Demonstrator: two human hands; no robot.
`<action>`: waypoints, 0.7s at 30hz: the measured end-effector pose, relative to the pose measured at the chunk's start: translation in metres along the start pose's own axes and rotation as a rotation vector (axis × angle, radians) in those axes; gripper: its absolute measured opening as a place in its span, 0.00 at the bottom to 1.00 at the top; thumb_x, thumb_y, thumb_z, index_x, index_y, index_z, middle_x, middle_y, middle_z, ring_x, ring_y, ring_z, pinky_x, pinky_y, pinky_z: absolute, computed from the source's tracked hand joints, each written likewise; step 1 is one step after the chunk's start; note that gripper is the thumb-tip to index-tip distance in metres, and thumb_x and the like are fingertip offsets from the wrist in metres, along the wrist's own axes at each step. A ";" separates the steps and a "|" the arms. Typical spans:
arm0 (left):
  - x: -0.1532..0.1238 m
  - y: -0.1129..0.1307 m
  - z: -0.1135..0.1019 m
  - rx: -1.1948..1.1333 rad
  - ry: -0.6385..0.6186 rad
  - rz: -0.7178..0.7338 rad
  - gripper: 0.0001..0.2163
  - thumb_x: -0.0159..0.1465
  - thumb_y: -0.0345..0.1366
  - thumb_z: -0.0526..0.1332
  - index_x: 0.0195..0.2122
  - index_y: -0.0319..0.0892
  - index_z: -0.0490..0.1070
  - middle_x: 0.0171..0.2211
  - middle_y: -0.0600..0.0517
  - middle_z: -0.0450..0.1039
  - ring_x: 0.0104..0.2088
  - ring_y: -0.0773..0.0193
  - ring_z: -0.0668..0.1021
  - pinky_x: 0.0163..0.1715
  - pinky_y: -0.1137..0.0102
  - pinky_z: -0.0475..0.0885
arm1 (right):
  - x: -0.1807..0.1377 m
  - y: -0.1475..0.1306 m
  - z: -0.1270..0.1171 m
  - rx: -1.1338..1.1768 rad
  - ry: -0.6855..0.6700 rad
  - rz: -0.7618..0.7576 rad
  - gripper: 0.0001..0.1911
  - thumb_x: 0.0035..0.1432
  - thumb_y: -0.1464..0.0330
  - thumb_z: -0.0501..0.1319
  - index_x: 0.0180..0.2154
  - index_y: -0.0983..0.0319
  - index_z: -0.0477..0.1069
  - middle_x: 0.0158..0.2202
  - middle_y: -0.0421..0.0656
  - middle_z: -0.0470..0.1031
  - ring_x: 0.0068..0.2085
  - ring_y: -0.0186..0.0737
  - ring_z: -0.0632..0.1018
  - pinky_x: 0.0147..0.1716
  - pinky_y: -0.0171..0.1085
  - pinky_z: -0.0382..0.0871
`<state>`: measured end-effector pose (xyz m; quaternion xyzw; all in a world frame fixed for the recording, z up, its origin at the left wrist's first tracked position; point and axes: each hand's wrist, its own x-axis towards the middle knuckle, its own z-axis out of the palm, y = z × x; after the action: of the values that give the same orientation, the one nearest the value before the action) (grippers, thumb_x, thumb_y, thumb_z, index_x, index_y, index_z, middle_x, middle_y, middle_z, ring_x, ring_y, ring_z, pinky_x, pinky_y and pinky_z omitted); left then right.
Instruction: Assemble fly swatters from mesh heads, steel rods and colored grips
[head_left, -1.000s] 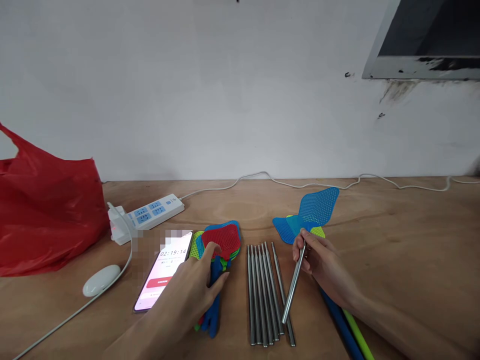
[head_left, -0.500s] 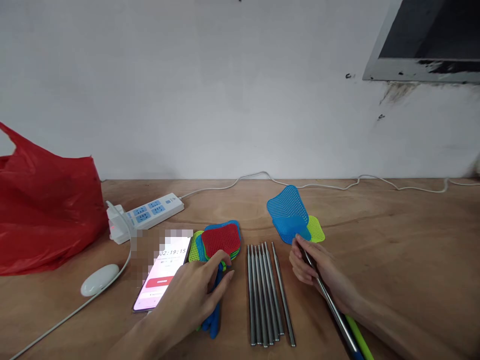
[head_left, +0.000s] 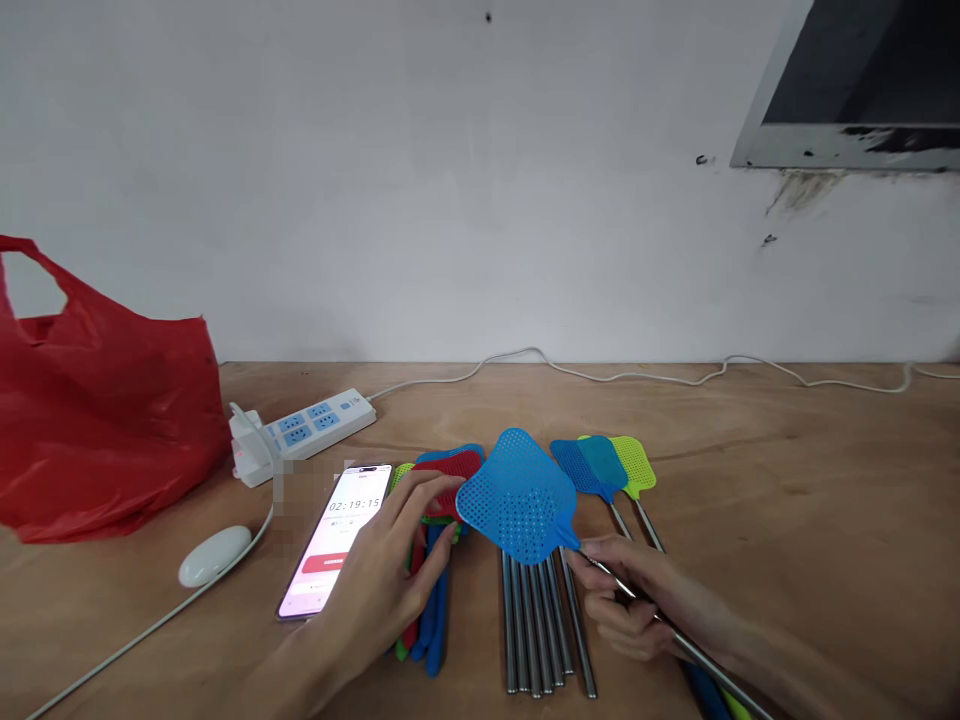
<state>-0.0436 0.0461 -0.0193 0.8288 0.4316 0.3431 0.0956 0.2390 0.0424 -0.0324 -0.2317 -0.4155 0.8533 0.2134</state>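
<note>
Blue swatter (head_left: 517, 495) leftward, over metal rods (head_left: 531, 640)

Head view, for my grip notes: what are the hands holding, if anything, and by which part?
The right hand holds a blue fly swatter by its metal rod, near the mesh head. The left hand appears to hold nothing.

One blue perforated plastic swatter head (head_left: 516, 497) on a silver metal rod (head_left: 705, 656), held in the right hand (head_left: 637, 600). From that head: row of silver metal tubes (head_left: 533, 630), six o'clock; pile of red, blue and green mesh plastic paddles (head_left: 457, 464), nine o'clock, left hand (head_left: 382, 560) at its edge, fingers curved; yellow-green mesh plastic swatter (head_left: 636, 466), between two and three.
</note>
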 end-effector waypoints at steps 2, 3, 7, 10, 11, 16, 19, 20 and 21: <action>0.000 -0.004 0.002 0.024 -0.029 0.058 0.20 0.72 0.29 0.52 0.63 0.52 0.59 0.60 0.46 0.64 0.57 0.54 0.72 0.51 0.59 0.74 | 0.000 0.002 0.001 0.002 -0.018 0.008 0.22 0.61 0.51 0.59 0.25 0.57 0.55 0.12 0.26 0.47 0.12 0.26 0.44 0.12 0.29 0.38; -0.001 -0.006 0.003 0.037 -0.046 0.087 0.22 0.72 0.28 0.51 0.64 0.54 0.59 0.61 0.47 0.64 0.58 0.54 0.71 0.52 0.58 0.74 | 0.000 0.003 0.002 0.002 -0.026 0.011 0.22 0.61 0.51 0.59 0.25 0.57 0.55 0.11 0.26 0.47 0.12 0.26 0.43 0.12 0.29 0.38; -0.003 -0.016 0.005 0.075 -0.026 0.184 0.23 0.73 0.28 0.51 0.66 0.57 0.59 0.60 0.48 0.65 0.56 0.54 0.73 0.50 0.59 0.75 | 0.001 0.008 0.000 -0.021 -0.068 0.001 0.24 0.63 0.49 0.58 0.24 0.57 0.55 0.10 0.25 0.48 0.11 0.25 0.44 0.12 0.29 0.40; -0.003 -0.020 0.002 0.082 0.038 0.250 0.22 0.73 0.28 0.51 0.65 0.55 0.62 0.59 0.47 0.65 0.55 0.55 0.73 0.48 0.60 0.75 | 0.002 0.010 -0.001 -0.066 -0.069 -0.016 0.25 0.62 0.49 0.58 0.23 0.57 0.54 0.09 0.26 0.49 0.10 0.25 0.45 0.12 0.29 0.42; -0.003 -0.020 0.001 0.078 0.051 0.260 0.21 0.73 0.27 0.51 0.64 0.55 0.64 0.59 0.47 0.65 0.55 0.54 0.72 0.48 0.60 0.75 | 0.002 0.010 -0.001 -0.084 -0.058 -0.016 0.26 0.62 0.48 0.58 0.23 0.57 0.54 0.09 0.26 0.49 0.10 0.25 0.45 0.11 0.29 0.41; -0.003 -0.011 -0.003 -0.048 0.038 0.242 0.14 0.72 0.27 0.51 0.53 0.48 0.70 0.58 0.47 0.68 0.58 0.54 0.71 0.54 0.60 0.71 | 0.002 0.008 0.008 -0.229 0.062 0.087 0.28 0.57 0.44 0.59 0.21 0.57 0.53 0.09 0.27 0.49 0.11 0.25 0.47 0.10 0.30 0.39; -0.003 -0.007 -0.002 -0.160 -0.042 0.188 0.09 0.73 0.30 0.51 0.45 0.46 0.70 0.45 0.49 0.76 0.47 0.57 0.77 0.46 0.65 0.73 | 0.000 0.006 0.014 -0.330 0.146 0.186 0.28 0.55 0.43 0.59 0.21 0.56 0.54 0.09 0.28 0.51 0.12 0.25 0.47 0.10 0.31 0.35; -0.002 -0.006 -0.002 -0.179 -0.047 0.136 0.08 0.73 0.32 0.52 0.43 0.45 0.70 0.39 0.51 0.77 0.40 0.59 0.78 0.40 0.68 0.74 | -0.001 0.005 0.015 -0.352 0.171 0.208 0.28 0.55 0.43 0.59 0.21 0.56 0.54 0.10 0.28 0.51 0.12 0.25 0.47 0.10 0.31 0.35; -0.002 -0.006 -0.002 -0.193 -0.036 0.066 0.08 0.73 0.34 0.52 0.40 0.45 0.70 0.34 0.52 0.76 0.34 0.61 0.77 0.35 0.70 0.73 | -0.002 0.005 0.015 -0.368 0.191 0.220 0.28 0.55 0.43 0.59 0.21 0.57 0.55 0.10 0.28 0.52 0.12 0.25 0.48 0.10 0.31 0.35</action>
<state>-0.0494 0.0481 -0.0213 0.8355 0.3674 0.3710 0.1713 0.2311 0.0294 -0.0277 -0.3903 -0.5142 0.7554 0.1119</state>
